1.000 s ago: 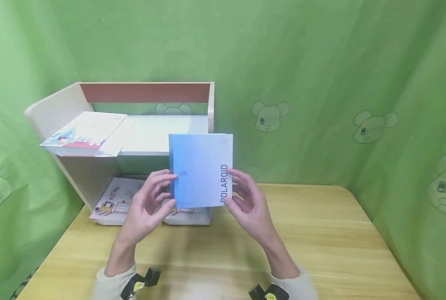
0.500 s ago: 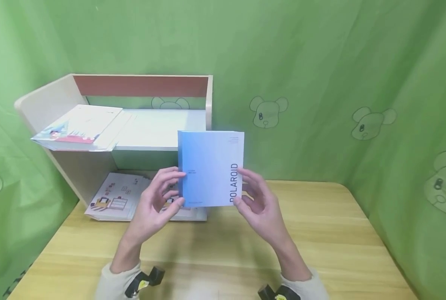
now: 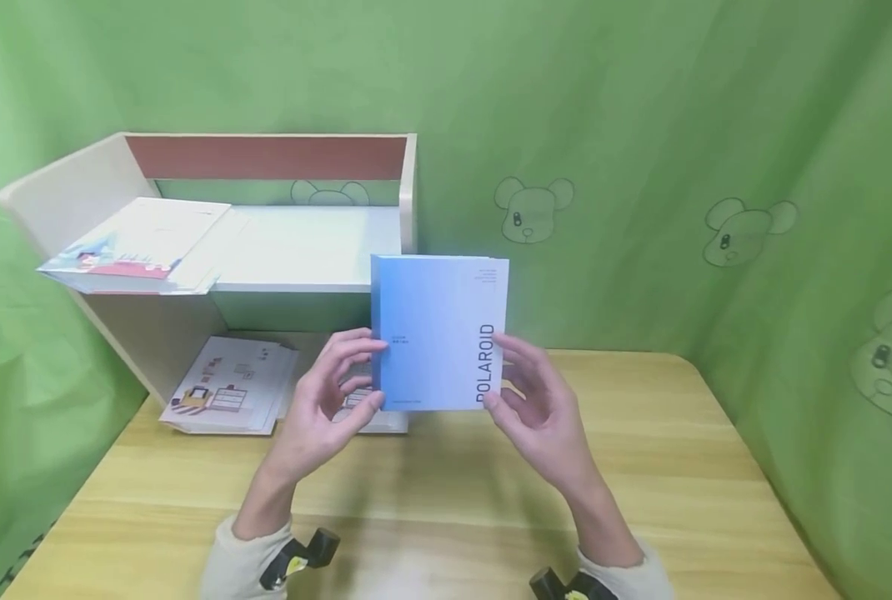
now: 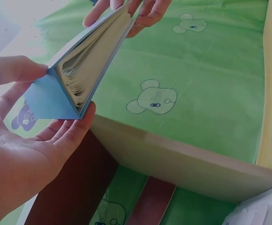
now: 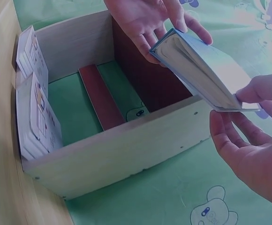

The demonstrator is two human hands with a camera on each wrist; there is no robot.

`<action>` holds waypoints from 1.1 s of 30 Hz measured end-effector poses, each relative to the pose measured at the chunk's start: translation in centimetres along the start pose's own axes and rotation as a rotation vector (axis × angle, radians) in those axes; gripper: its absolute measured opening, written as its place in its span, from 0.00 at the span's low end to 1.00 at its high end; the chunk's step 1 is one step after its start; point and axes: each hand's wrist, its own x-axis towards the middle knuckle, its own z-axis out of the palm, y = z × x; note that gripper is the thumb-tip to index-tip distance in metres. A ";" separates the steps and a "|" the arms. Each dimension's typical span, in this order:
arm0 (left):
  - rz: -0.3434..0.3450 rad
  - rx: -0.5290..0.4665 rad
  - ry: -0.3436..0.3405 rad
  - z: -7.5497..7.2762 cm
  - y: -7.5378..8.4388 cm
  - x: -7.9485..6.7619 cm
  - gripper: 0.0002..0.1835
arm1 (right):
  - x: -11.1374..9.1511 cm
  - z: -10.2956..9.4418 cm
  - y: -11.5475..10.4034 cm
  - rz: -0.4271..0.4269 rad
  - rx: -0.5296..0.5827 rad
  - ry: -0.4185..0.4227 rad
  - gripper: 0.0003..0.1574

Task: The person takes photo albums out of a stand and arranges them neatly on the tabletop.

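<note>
Two-handed, holding a squarish book [image 3: 434,350] in midair above the smooth, wood-grained surface [image 3: 656,467], near the right end of the boxy shelf [image 3: 307,250]; gripping the flat blue spine [image 4: 54,101] by its edges with the left hand [image 3: 322,408]; pinching the stiff, blue-to-white covers [image 3: 446,300] along the opposite side with the right hand [image 3: 547,421]; exposing thin, wavy pages [image 4: 94,56] between them.

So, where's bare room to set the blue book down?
Upper shelf: bare between the white books and right panel, though the blue book hides a corner. Table: bare right of the right hand, to the curtain. Crowded: lower shelf, other books, left hand in front.
</note>
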 end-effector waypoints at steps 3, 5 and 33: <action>0.005 0.000 0.002 0.4 0.0 0.1 0.28 | -0.1 -0.4 -0.3 0.009 -0.007 0.000 0.43; -0.002 0.000 0.002 0.7 0.0 0.1 0.28 | -0.2 -0.7 -0.4 0.019 -0.014 0.001 0.43; 0.002 -0.099 -0.003 6.2 -2.0 2.0 0.28 | -1.4 -6.0 -1.9 0.073 -0.127 0.035 0.43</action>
